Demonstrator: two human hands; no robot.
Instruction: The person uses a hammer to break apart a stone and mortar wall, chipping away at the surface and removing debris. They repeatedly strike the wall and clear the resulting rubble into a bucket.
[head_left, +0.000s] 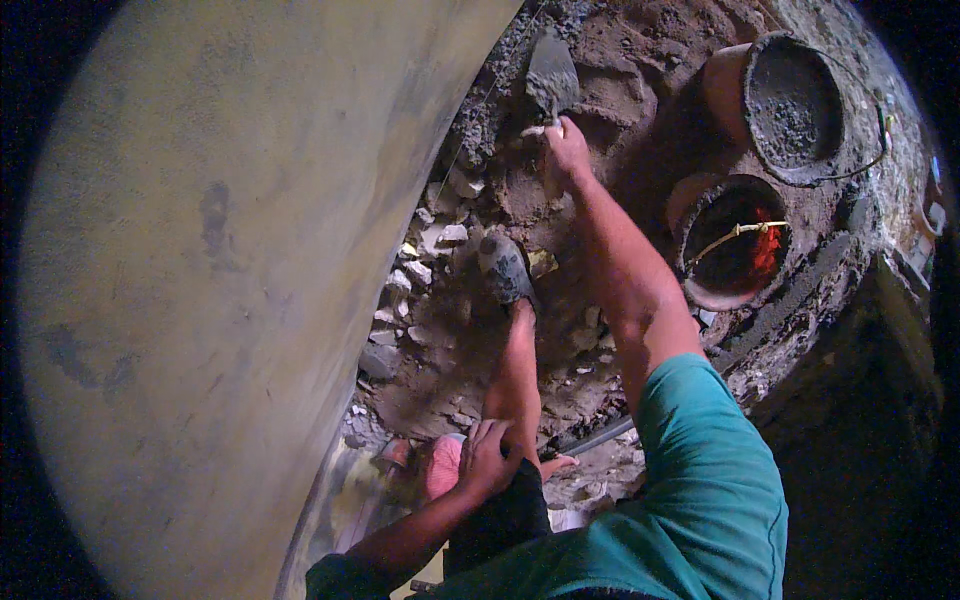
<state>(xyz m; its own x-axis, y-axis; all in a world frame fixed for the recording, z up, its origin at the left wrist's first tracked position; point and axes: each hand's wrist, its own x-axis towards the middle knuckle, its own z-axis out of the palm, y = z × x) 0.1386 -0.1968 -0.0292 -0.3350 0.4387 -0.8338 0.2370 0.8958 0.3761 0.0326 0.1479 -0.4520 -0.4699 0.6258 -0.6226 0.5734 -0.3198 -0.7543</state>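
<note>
My right hand grips the handle of a pointed mason's trowel. Grey mortar smears the trowel's blade, which lies over wet mortar near the wall. My left hand holds no tool and rests on my bent knee, fingers spread over it. Below that knee, my foot wears a mortar-stained shoe and stands on the dirt between the stones and my right arm.
A tall plastered wall bounds the left side, with broken stones along its foot. At right stand a bucket of mortar and a second bucket with a rope handle. A thin string runs beside the wall.
</note>
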